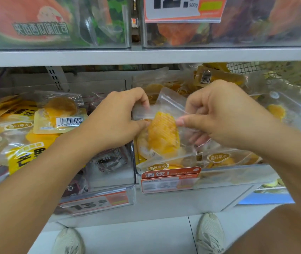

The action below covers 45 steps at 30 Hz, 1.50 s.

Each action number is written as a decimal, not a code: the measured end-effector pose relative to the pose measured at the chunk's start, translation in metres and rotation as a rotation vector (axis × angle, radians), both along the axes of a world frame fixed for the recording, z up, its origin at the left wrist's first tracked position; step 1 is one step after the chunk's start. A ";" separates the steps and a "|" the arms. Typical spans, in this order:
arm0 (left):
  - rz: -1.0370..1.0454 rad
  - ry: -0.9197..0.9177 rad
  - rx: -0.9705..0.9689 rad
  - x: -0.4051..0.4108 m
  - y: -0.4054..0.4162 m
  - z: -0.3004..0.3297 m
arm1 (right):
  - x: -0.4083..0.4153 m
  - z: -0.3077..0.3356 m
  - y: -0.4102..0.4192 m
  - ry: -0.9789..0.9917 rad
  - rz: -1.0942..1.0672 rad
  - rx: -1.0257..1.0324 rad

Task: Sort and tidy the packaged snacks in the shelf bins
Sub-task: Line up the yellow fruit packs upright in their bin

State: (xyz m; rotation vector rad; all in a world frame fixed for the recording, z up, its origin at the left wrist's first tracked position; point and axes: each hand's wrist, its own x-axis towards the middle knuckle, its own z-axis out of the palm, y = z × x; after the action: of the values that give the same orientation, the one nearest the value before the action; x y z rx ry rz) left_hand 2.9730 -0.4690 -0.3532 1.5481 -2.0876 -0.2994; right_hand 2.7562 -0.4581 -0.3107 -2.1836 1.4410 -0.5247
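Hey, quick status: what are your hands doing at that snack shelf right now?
Left hand and right hand both pinching one clear mango packet. Packet held above right-hand bin. Nothing blocking.

Two hands on one clear snack packet, over the shelf bins.

The left hand pinches the left edge of a clear packet of yellow dried fruit and the right hand pinches its right edge, above the right-hand clear bin, which is heaped with like packets. At nine o'clock the left bin holds yellow packets and dark ones. A price tag sits at six o'clock; pale shoes below.
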 end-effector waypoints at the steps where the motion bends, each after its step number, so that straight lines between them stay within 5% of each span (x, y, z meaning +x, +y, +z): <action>1: -0.008 0.006 0.010 0.001 -0.001 0.000 | 0.003 -0.003 -0.001 0.083 0.031 -0.073; 6: -0.065 0.009 0.055 0.004 -0.003 -0.002 | 0.029 -0.019 -0.007 0.324 0.189 -0.055; 9: -0.091 -0.024 0.066 0.003 0.000 0.000 | 0.018 -0.012 -0.006 0.200 0.233 0.101; 14: -0.082 -0.043 0.076 0.002 0.001 0.001 | -0.009 -0.003 -0.019 -0.050 -0.065 -0.243; 20: -0.024 -0.118 0.033 -0.004 0.003 0.009 | 0.000 -0.012 -0.044 0.320 0.217 0.054; 26: 0.047 -0.308 0.014 -0.007 -0.003 0.006 | 0.030 -0.026 -0.060 0.433 0.029 -0.016; 33: 0.063 -0.155 0.193 -0.009 -0.001 0.000 | 0.023 -0.030 -0.073 -0.008 -0.146 -0.313; 37: 0.037 -0.049 0.199 -0.008 0.000 0.003 | 0.021 -0.026 -0.073 0.183 -0.042 -0.188; 45: 0.135 -0.230 0.168 -0.020 -0.008 0.006 | 0.013 -0.025 -0.068 0.074 0.052 0.057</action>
State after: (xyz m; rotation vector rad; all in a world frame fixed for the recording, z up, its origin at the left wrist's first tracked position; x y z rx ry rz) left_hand 2.9533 -0.4767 -0.3470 1.8930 -2.1614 -0.2637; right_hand 2.7693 -0.5265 -0.3356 -2.2099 1.4154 -0.3838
